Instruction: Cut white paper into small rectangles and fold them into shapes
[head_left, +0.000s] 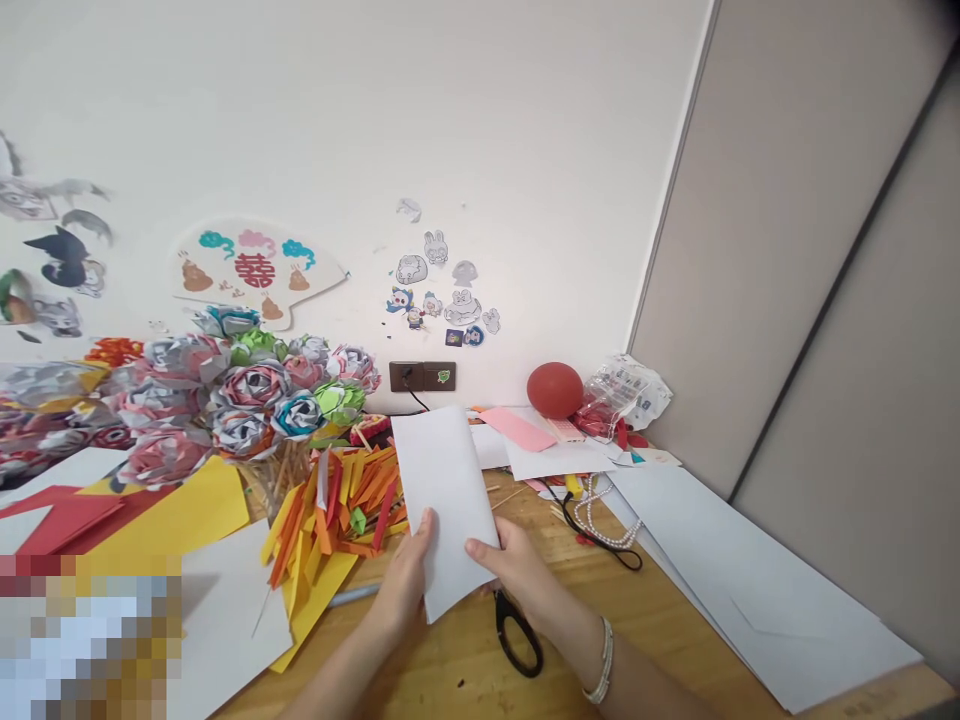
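Note:
A sheet of white paper [446,490], apparently folded, is held tilted up above the table. My left hand [409,570] grips its lower left edge, thumb on the front face. On the opposite side, my right hand [521,570] pinches the lower right edge with the thumb on top; its other fingers are partly hidden behind. Just below that hand show the black handle loops of scissors [519,635]. Their blades are hidden, and I cannot tell whether the right hand touches them. A pile of orange, yellow and red paper strips [352,495] lies left of the sheet.
Many folded paper flowers [247,400] stand at the back left. Yellow paper [172,510] and white sheets [225,620] lie at left. A red balloon [555,390], pink paper [517,428] and a bead string [611,525] are behind right. Large white sheets [750,580] cover the right side.

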